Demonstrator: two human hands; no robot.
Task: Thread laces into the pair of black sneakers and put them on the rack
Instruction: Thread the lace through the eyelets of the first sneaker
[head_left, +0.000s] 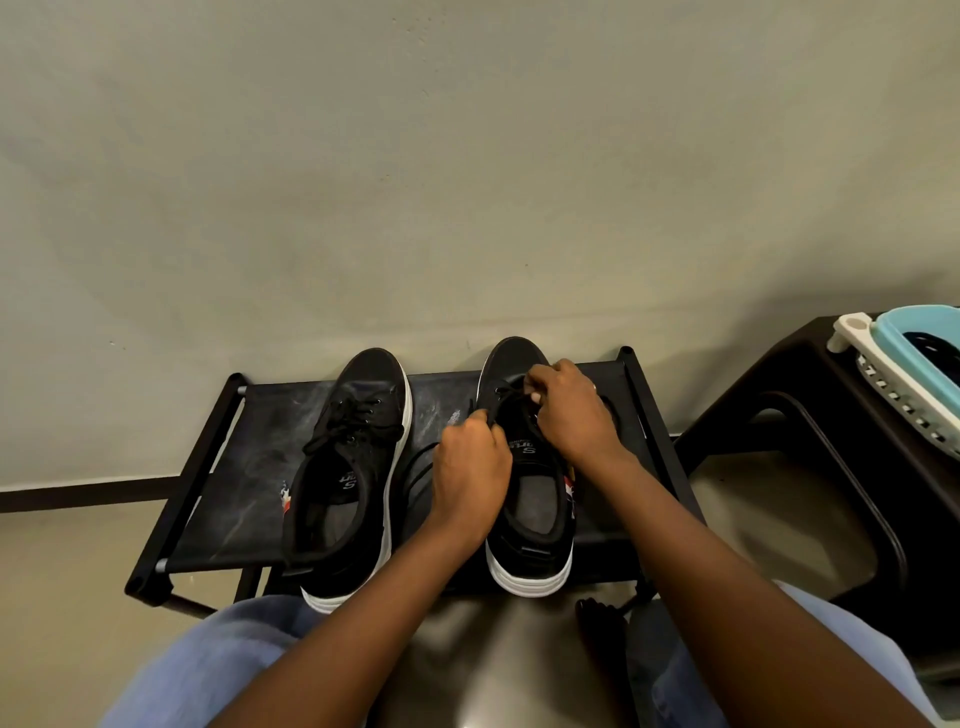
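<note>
Fingers of the left hand (470, 462) and right hand (569, 410) pinch the black lace (501, 404) over the right sneaker (530, 519), at the rack's (249, 457) right end. The left sneaker (345, 483) looks laced already; both stand on the rack.

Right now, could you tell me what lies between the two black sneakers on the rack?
In the head view, the left hand, loose lace and bare rack fabric.

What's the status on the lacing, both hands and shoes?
Left hand and right hand both pinching lace on right sneaker. Left sneaker laced, on rack. Nothing blocking.
</note>
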